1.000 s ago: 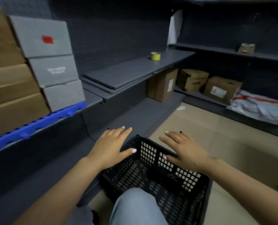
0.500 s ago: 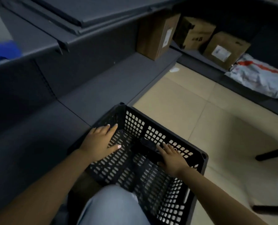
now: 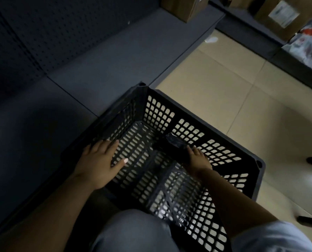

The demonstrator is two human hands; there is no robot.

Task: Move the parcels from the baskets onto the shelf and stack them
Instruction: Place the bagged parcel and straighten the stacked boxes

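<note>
left hand (image 3: 98, 161): fingers spread flat, at basket (image 3: 229, 142) rim
right hand (image 3: 197, 159): on dark parcel (image 3: 175, 144); grip state unclear, fingers hidden
parcel: dim, probably a plastic bag

You've got a matt black plastic lattice basket (image 3: 171, 113), a glossy black plastic-wrapped parcel (image 3: 175, 142), smooth floor tiles (image 3: 224, 88), matt grey shelf (image 3: 115, 51).

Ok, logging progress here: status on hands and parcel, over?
Left hand open, resting on basket rim. Right hand inside basket, on the dark parcel; grip unclear. Parcel on basket floor. Nothing in the way.
</note>
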